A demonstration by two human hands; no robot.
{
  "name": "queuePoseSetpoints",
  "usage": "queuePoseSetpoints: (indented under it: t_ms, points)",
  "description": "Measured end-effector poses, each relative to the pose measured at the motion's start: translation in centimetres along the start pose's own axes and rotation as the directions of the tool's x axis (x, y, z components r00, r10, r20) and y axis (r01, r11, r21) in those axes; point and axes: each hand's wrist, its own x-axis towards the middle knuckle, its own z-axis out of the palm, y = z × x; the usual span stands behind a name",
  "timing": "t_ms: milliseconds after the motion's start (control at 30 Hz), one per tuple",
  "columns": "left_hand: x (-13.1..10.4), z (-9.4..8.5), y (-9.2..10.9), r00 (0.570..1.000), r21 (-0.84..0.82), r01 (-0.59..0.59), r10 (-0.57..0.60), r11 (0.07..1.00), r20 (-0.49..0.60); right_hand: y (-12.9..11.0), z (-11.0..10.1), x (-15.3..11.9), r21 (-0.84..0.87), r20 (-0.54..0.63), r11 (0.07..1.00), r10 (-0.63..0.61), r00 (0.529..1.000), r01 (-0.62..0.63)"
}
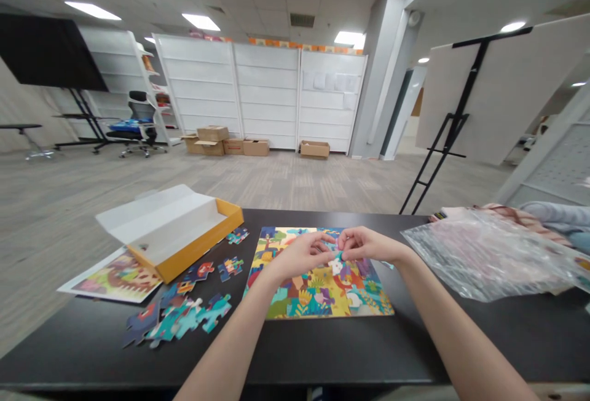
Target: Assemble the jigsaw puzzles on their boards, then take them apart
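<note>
A colourful jigsaw puzzle (318, 303) lies mostly assembled on the dark table in front of me. Above its upper right part, my right hand (362, 244) is closed, thumb and fingertips pinching a small teal-and-white puzzle piece (338, 257). From the left comes my left hand (304, 255), its thumb and bent fingers apart, with the thumb tip close beside that piece. Whether the thumb touches it I cannot tell. Several loose puzzle pieces (187, 320) are heaped left of my left forearm, and more lie near the box.
An open yellow-and-white box (198, 238) stands at the table's left, partly over a printed picture sheet (115, 278). Clear plastic bags (488, 260) and folded cloth (553, 217) lie at the right. Beyond the table stand cardboard boxes (212, 140), an office chair (138, 121) and a board stand (454, 121).
</note>
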Motion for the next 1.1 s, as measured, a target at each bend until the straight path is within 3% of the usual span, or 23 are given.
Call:
queuePoseSetpoints:
  t_ms: [200, 333, 533, 600, 700, 800, 900, 1033, 1100]
  points:
    - [0.3, 0.7, -0.5, 0.998, -0.05, 0.017, -0.02, 0.999, -0.06, 1.5, 1.3, 0.7, 0.127, -0.104, 0.983, -0.121, 0.987, 0.134]
    - [0.5, 0.8, -0.9, 0.995, -0.075, 0.05, -0.057, 0.996, -0.088, 1.8, 1.5, 0.3, 0.143, -0.067, 0.984, -0.1, 0.993, 0.109]
    - [0.5, 0.1, -1.4, 0.987, -0.084, 0.065, -0.076, 0.994, -0.141, 2.2, 1.6, 0.7, 0.112, -0.222, 0.983, -0.115, 0.968, 0.143]
    - [0.5, -0.1, -1.5, 0.991, -0.098, 0.084, -0.094, 0.992, -0.096, 2.2, 1.6, 0.7, 0.077, -0.166, 0.986, -0.135, 0.977, 0.149]
    - [0.6, -0.2, -1.3, 0.994, -0.086, 0.087, -0.092, 0.993, -0.053, 2.0, 1.7, 0.3, 0.02, 0.007, 0.995, -0.1, 0.995, 0.1]
    - [0.5, -0.2, -0.7, 0.995, 0.029, 0.016, -0.013, 0.999, -0.103, 1.6, 1.9, -0.2, -0.035, 0.14, 0.999, 0.002, 0.99, 0.003]
    - [-1.0, 0.0, 0.4, 0.983, 0.247, -0.05, 0.092, 0.968, -0.16, 1.4, 2.3, -0.3, -0.087, 0.169, 0.996, 0.032, 0.985, -0.018]
    - [-4.9, 1.5, 1.1, 0.987, 0.444, -0.144, 0.163, 0.884, -0.004, 1.7, 3.0, 0.0, -0.181, 0.18, 0.982, -0.011, 0.984, 0.044]
    - [-6.6, 2.6, 0.7, 0.988, 0.52, -0.131, 0.157, 0.844, -0.007, 2.0, 3.2, 0.2, -0.212, 0.17, 0.976, -0.01, 0.985, 0.046]
